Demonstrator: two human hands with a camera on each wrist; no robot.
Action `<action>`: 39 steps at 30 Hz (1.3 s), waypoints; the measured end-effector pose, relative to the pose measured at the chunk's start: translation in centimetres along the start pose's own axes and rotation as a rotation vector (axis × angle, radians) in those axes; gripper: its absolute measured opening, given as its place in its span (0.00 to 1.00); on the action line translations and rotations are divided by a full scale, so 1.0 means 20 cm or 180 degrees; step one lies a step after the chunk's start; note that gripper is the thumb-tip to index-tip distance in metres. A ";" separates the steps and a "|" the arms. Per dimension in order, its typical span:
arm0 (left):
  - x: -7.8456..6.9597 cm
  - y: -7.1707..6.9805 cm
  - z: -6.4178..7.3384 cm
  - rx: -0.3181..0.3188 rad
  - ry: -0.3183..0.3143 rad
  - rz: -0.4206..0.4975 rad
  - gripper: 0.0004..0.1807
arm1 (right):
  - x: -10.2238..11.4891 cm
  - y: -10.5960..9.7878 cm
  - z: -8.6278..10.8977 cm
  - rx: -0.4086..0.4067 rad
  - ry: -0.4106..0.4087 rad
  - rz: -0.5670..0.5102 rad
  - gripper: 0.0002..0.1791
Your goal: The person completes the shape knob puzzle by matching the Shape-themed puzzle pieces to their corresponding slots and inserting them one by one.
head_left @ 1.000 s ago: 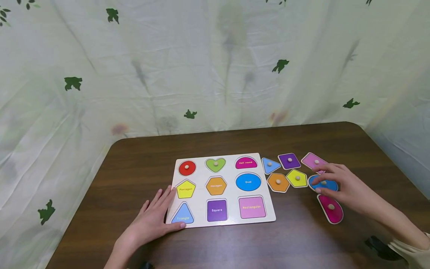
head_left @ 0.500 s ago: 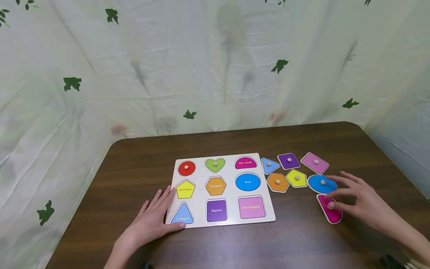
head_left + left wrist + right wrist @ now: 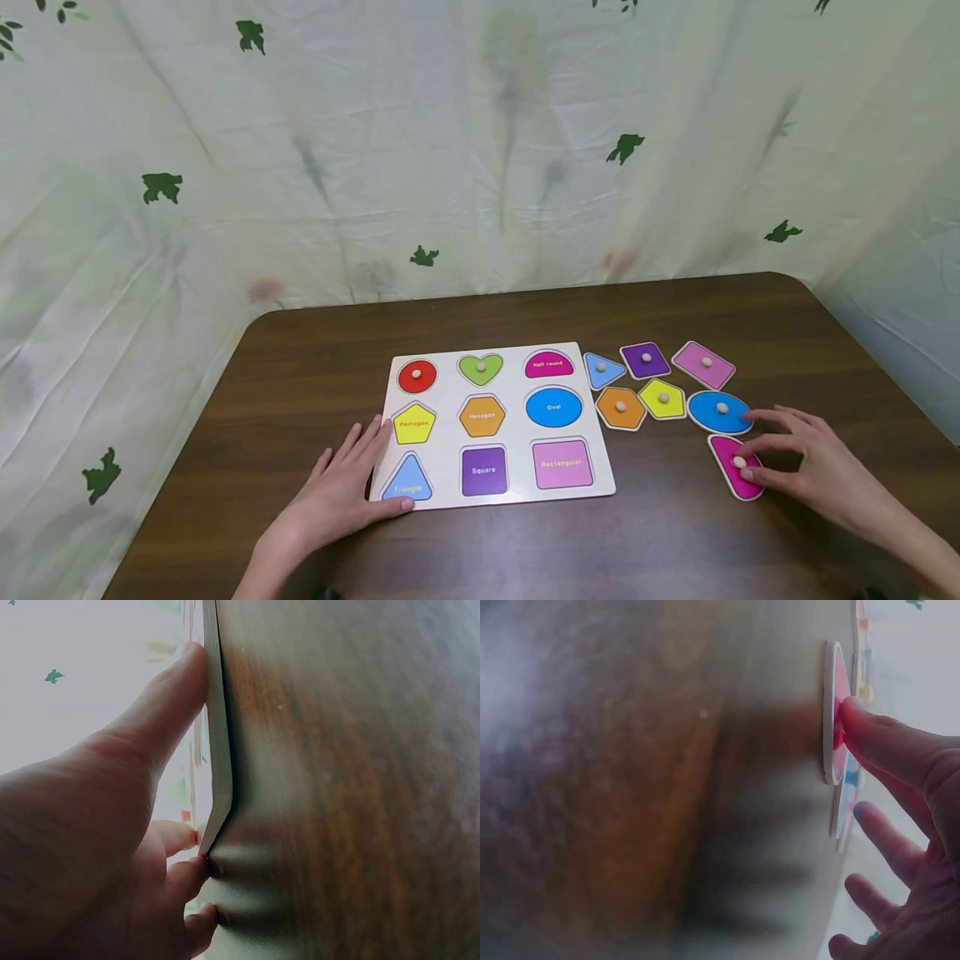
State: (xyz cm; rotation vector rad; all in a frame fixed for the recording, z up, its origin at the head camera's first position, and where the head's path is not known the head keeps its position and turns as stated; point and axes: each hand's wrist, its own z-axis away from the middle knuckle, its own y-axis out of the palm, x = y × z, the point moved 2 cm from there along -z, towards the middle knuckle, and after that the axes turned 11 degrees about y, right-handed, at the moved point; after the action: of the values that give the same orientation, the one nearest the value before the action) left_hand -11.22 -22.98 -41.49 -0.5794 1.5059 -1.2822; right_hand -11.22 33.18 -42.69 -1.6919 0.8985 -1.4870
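A white wooden shape puzzle board (image 3: 517,492) lies on the brown table. My left hand (image 3: 330,483) rests on its near left corner, thumb over the front edge by the triangle slot and straight fingers along the left side. In the left wrist view, the thumb (image 3: 161,705) lies on the face of the board (image 3: 217,750). My right hand (image 3: 813,467) pinches the knob of the magenta half-round puzzle piece (image 3: 727,475) between thumb and index finger. The right wrist view shows that piece (image 3: 831,667) close to the tabletop, the other fingers spread.
Right of the board lie the blue triangle (image 3: 596,379), purple square (image 3: 633,354), pink rectangle (image 3: 716,375), orange hexagon (image 3: 611,421), yellow pentagon (image 3: 675,410) and blue oval (image 3: 705,417) pieces. A red circle (image 3: 427,383) and green heart (image 3: 491,362) sit in the board.
My right hand has moved from above the blue oval toward me, down to the magenta half-round piece, and its thumb and index finger have closed on the knob. The left hand has stayed put.
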 end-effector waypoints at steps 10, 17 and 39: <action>0.00 0.00 0.00 0.0009 -0.0020 0.0008 0.63 | 0.02 0.02 0.00 0.0069 0.0117 -0.0049 0.15; 0.00 0.00 0.00 -0.0002 -0.0010 0.0004 0.63 | 0.03 0.02 0.01 -0.0010 -0.0031 -0.0101 0.15; 0.00 0.00 0.00 -0.0011 -0.0015 0.0025 0.63 | 0.17 0.03 -0.08 -0.0186 -0.0309 -0.0166 0.16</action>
State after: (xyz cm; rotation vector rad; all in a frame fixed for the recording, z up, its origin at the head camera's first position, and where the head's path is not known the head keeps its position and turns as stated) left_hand -11.23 -23.02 -41.53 -0.5778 1.5055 -1.2717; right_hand -12.57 29.84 -41.39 -1.8263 0.8592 -1.4118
